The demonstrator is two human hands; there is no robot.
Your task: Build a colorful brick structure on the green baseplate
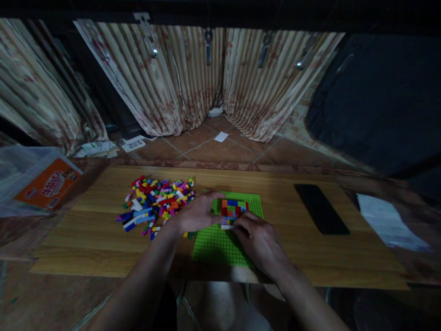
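Observation:
A small build of coloured toy bricks (231,208), red, blue, orange and other colours, stands on a green studded baseplate (220,248). My left hand (198,212) is at its left side, palm down, thumb and fingers apart; the thumb tip comes close to the build's front left corner. At the front edge of the build lies a white brick (226,227). My right hand (258,236) comes in from the right with its fingers pinched at the right end of that brick. The right fingers hide part of the build's right side.
A heap of loose bricks (161,202) lies left of the baseplate on the wooden table (103,248). A dark, flat slab (322,209) rests to the right. Beyond the table's left end is a plastic bag (37,181); a whitish sheet (389,223) lies at the right end.

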